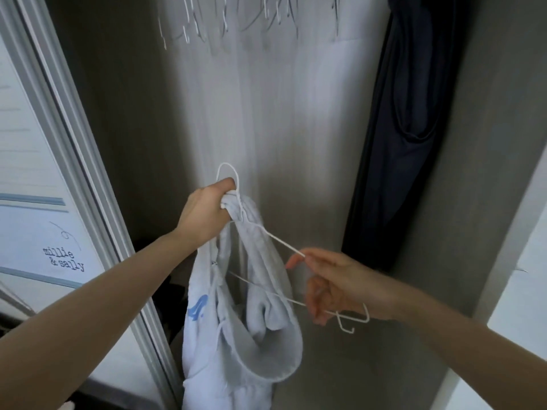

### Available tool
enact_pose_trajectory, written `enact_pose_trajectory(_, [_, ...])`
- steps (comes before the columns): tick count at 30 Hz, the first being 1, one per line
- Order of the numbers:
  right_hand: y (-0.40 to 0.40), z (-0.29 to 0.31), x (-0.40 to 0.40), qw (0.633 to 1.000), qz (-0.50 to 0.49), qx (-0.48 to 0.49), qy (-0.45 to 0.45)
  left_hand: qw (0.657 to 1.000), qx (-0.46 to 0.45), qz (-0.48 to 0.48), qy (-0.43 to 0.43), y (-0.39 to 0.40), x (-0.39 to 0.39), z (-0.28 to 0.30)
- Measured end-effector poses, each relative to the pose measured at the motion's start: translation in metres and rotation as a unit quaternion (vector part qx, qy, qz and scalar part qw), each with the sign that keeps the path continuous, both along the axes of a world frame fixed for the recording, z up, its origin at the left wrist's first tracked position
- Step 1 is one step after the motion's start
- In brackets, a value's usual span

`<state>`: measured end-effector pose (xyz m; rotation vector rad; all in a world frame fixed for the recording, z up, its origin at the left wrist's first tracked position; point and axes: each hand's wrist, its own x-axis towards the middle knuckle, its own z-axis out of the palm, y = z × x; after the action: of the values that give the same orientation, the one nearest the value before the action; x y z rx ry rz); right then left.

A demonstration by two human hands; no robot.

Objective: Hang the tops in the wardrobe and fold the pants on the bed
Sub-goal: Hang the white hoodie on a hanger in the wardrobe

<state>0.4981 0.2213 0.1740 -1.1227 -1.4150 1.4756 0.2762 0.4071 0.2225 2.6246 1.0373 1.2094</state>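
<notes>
A pale blue top [236, 335] with a blue print hangs bunched from a white wire hanger [275, 241] in front of the open wardrobe. My left hand [204, 214] grips the hanger's neck together with a fold of the top, just below the hook [228, 173]. My right hand [328, 285] pinches the hanger's right shoulder wire between thumb and finger, and its lower fingers curl round the bottom bar near the end hooks [352, 321]. Most of the top droops below the hanger.
Several empty wire hangers [225, 22] hang on the rail at the top. A dark navy garment [405, 128] hangs at the right. The wardrobe's sliding door frame [88, 184] runs down the left. The wardrobe's grey back wall [266, 113] lies ahead.
</notes>
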Motion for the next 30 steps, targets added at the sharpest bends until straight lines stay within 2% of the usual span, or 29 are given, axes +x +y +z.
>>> enact_pose_trajectory(3, [0.004, -0.012, -0.007, 0.983, -0.059, 0.097, -0.147, 0.996, -0.038, -0.031, -0.069, -0.010, 0.003, 0.013])
enact_pose_trajectory(5, [0.010, -0.012, -0.012, 0.941, -0.138, 0.162, -0.262, 0.996, -0.035, -0.024, -0.073, -0.015, 0.001, 0.021])
enact_pose_trajectory(9, [0.016, -0.003, -0.028, 0.862, -0.192, 0.180, -0.434, 0.998, -0.007, 0.001, -0.070, -0.029, 0.002, 0.026])
enact_pose_trajectory(10, [0.018, 0.000, -0.035, 0.854, -0.205, 0.182, -0.442, 0.998, 0.004, -0.002, -0.057, -0.034, 0.004, 0.025])
enact_pose_trajectory(14, [0.034, 0.017, -0.063, 0.850, -0.295, 0.284, -0.332, 0.999, 0.048, -0.006, 0.015, -0.056, 0.020, 0.016])
enact_pose_trajectory(17, [0.037, 0.017, -0.050, 0.853, -0.353, 0.313, -0.226, 0.997, -0.007, 0.022, -0.070, -0.062, 0.015, 0.012])
enact_pose_trajectory(19, [0.034, 0.013, -0.039, 0.873, -0.350, 0.324, -0.099, 0.996, -0.013, 0.002, -0.092, -0.064, 0.008, 0.016])
enact_pose_trajectory(21, [0.031, 0.008, -0.037, 0.879, -0.345, 0.330, -0.009, 0.997, -0.006, -0.030, -0.064, -0.070, 0.008, 0.023])
enact_pose_trajectory(24, [0.025, 0.003, -0.039, 0.875, -0.353, 0.318, 0.093, 0.995, -0.008, -0.084, 0.043, -0.079, 0.003, 0.032])
enact_pose_trajectory(27, [0.014, 0.006, -0.034, 0.872, -0.322, 0.358, 0.086, 0.982, 0.130, -0.008, 0.133, -0.075, -0.013, 0.046])
enact_pose_trajectory(28, [0.011, 0.010, -0.033, 0.873, -0.310, 0.371, 0.070, 0.976, 0.143, 0.020, 0.161, -0.072, -0.016, 0.051])
enact_pose_trajectory(30, [0.008, 0.017, -0.034, 0.868, -0.311, 0.385, 0.036, 0.972, 0.108, 0.024, 0.205, -0.071, -0.014, 0.051])
